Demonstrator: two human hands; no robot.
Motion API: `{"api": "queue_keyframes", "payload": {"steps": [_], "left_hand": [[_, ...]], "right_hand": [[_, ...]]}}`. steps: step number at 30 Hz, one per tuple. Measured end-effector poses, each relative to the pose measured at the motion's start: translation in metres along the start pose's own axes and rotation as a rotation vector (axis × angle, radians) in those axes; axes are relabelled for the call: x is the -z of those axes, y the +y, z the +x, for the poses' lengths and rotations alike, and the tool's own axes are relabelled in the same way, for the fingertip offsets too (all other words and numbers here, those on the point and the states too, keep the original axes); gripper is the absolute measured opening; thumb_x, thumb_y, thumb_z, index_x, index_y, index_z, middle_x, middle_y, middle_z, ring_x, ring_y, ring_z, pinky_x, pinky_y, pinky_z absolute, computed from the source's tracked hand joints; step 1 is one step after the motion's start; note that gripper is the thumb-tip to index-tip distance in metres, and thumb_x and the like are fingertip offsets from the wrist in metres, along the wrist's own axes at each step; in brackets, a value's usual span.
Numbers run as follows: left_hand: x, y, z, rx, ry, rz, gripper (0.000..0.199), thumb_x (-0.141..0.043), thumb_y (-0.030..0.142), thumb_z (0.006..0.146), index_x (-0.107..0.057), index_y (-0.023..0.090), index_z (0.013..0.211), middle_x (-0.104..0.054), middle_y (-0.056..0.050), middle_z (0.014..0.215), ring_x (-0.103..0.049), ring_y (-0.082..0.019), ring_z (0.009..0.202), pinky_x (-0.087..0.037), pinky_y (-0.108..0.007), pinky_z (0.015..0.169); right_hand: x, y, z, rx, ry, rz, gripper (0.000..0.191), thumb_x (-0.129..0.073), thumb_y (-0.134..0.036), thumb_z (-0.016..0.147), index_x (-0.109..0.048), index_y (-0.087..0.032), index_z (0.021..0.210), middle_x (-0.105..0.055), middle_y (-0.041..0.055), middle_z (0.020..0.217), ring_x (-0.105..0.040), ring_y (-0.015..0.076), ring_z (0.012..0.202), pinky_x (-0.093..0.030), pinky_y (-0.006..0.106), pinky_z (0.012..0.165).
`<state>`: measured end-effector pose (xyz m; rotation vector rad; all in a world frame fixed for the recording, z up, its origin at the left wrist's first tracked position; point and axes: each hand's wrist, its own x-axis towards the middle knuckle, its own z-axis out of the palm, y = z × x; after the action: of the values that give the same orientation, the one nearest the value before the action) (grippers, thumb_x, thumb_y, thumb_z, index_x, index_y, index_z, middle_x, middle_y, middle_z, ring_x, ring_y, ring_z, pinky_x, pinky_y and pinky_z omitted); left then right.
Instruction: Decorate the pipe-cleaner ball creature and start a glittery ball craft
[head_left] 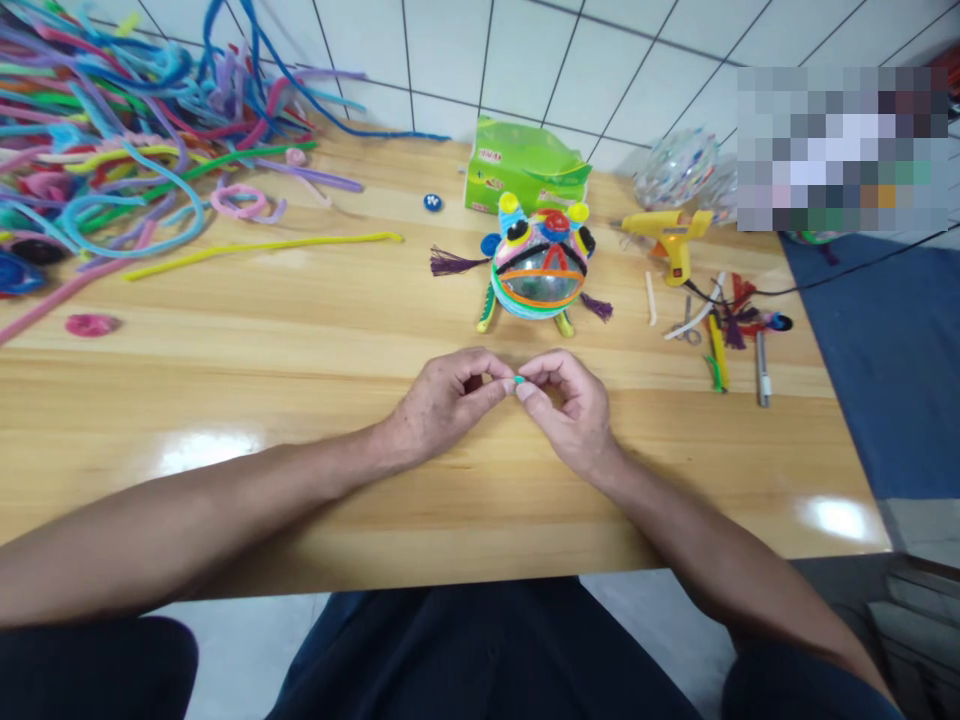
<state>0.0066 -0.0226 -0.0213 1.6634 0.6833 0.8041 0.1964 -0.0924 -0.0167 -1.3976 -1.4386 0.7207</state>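
Between the fingertips of both hands is a small green piece (519, 379), mostly covered, perhaps a bit of pipe cleaner. My left hand (459, 402) pinches it from the left, thumb and forefinger pressed together. From the other side my right hand (568, 408) closes thumb and forefinger on it too. Just beyond the fingers stands a colourful animal-face figure (541, 268) with a clear body, pipe-cleaner trim, yellow-tipped ears and green-and-yellow legs. Purple tassels (456, 262) hang at its sides.
Many coloured pipe cleaners (135, 140) are heaped at the back left. A green packet (517, 165) stands behind the figure. To the right are a yellow glue gun (670, 243) with a black cord, scissors (686, 330), and a cutter knife (763, 370). A yellow pipe cleaner (262, 250) lies left.
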Motion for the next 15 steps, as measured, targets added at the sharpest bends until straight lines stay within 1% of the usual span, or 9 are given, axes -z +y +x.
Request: {"api": "queue_keyframes", "payload": {"steps": [11,15], "left_hand": [[0.0005,0.0031,0.0001,-0.014,-0.004,0.015,0.018,-0.070,0.032,0.100,-0.076,0.018,0.091,-0.074,-0.003,0.083,-0.062,-0.014,0.074,-0.048,-0.027,0.070],[0.0006,0.0035,0.0002,-0.028,-0.007,0.022,0.022,-0.071,0.036,0.102,-0.076,0.018,0.091,-0.074,-0.004,0.084,-0.063,-0.015,0.076,-0.049,-0.028,0.071]], "right_hand": [[0.0000,-0.0027,0.0003,0.002,-0.001,-0.036,0.003,-0.070,-0.025,0.090,-0.070,-0.025,0.093,-0.072,-0.0008,0.080,-0.066,0.0152,0.071,-0.055,0.032,0.069],[-0.0001,-0.0027,0.0005,-0.010,-0.003,-0.036,0.002,-0.070,-0.025,0.090,-0.069,-0.025,0.091,-0.072,-0.0007,0.079,-0.066,0.0155,0.071,-0.055,0.032,0.069]]}}
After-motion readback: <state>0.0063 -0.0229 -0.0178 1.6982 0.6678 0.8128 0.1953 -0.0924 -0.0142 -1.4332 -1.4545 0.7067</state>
